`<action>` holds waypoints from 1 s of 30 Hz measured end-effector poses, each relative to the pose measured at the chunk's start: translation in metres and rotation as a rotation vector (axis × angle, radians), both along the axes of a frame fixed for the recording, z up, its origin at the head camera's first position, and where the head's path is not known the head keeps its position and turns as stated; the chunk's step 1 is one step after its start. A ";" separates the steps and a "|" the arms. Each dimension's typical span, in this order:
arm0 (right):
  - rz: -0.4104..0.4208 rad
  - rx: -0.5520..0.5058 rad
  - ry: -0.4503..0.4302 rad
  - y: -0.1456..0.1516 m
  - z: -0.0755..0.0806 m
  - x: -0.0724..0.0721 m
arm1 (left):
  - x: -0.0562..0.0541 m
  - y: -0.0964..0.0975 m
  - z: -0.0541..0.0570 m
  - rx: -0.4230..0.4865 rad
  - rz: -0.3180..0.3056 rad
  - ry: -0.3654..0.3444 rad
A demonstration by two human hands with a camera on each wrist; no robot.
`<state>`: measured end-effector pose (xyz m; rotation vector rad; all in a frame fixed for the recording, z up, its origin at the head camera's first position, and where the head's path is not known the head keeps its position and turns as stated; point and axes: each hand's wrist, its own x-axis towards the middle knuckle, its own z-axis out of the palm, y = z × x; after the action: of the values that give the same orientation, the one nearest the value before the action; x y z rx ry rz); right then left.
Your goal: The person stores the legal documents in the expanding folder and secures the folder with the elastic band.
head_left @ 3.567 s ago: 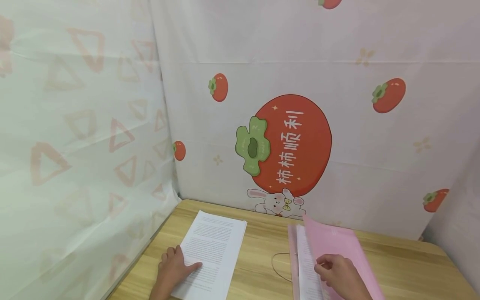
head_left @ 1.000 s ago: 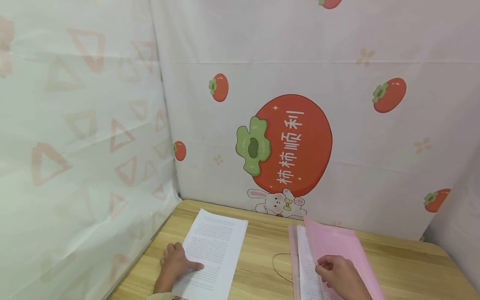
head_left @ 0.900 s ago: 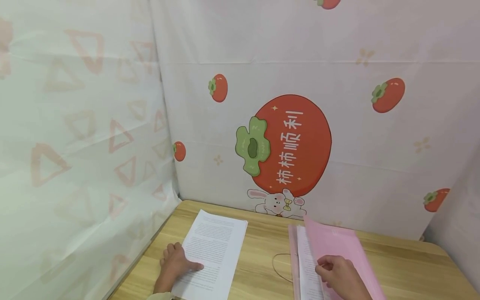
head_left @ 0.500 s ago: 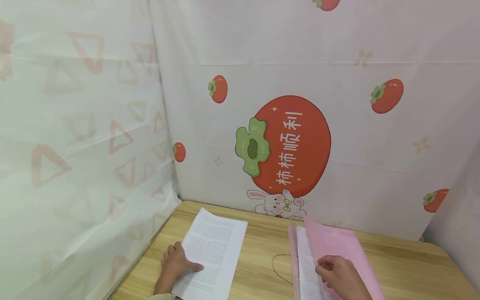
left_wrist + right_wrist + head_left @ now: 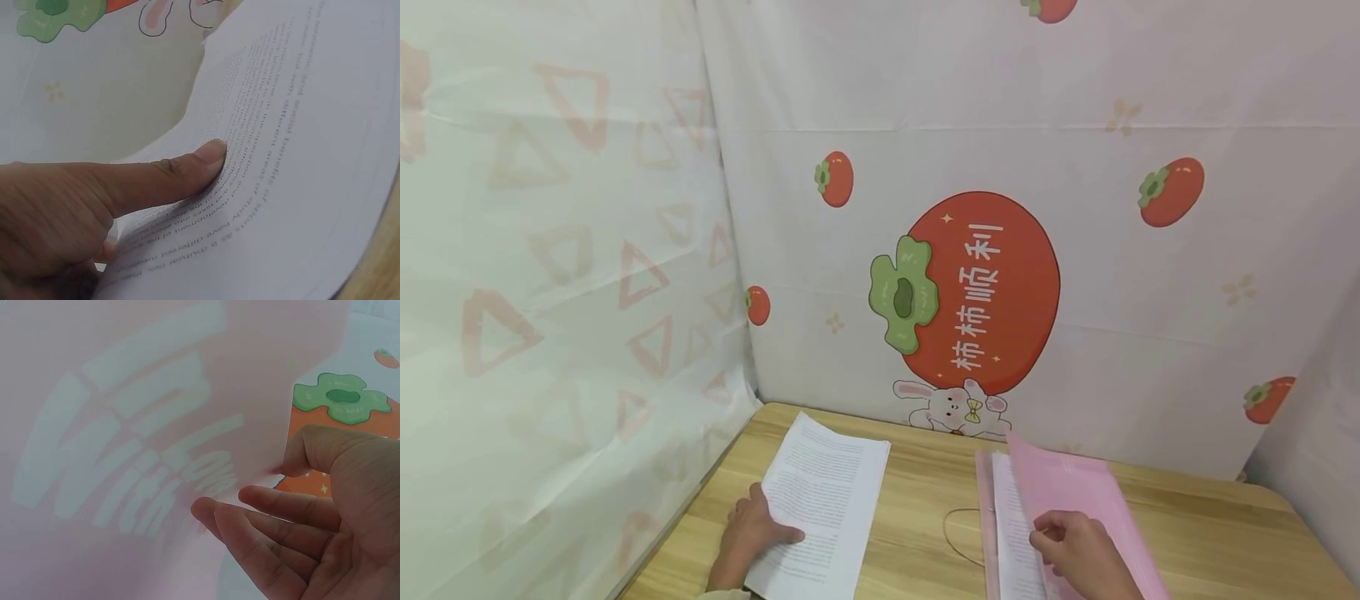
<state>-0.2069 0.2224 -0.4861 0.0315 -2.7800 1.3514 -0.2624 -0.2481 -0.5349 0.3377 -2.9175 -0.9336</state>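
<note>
Printed sheets (image 5: 831, 500) lie in a stack at the table's left, their far left corner bent up. My left hand (image 5: 748, 533) grips the left edge, thumb across the printed top. In the left wrist view the sheets (image 5: 319, 156) bow upward along that edge, under the thumb of the left hand (image 5: 69, 212); the other fingers are mostly hidden. On the right, a pink folder (image 5: 1082, 483) stands part-way open with its cover raised. My right hand (image 5: 1078, 550) pinches the cover's edge. The right wrist view shows white lettering on the cover (image 5: 181, 381), beside the right hand (image 5: 356, 512).
More printed sheets (image 5: 1018, 542) lie inside the folder. A thin looped cord (image 5: 947, 533) sticks out from its left side onto the wooden table (image 5: 921, 500). A white cloth with persimmon prints (image 5: 985, 292) hangs behind; another cloth (image 5: 587, 333) walls the left side.
The stack's far left corner and left edge have risen slightly, and the left hand has shifted a little with them. The right hand keeps its place on the folder cover.
</note>
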 end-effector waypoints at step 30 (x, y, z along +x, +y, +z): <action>-0.052 0.023 -0.015 -0.003 -0.003 -0.003 | 0.003 -0.028 -0.001 0.143 -0.139 0.065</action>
<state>-0.2095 0.2195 -0.4892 -0.0506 -2.7881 1.3133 -0.2593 -0.2761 -0.5363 0.1095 -2.8524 -1.1531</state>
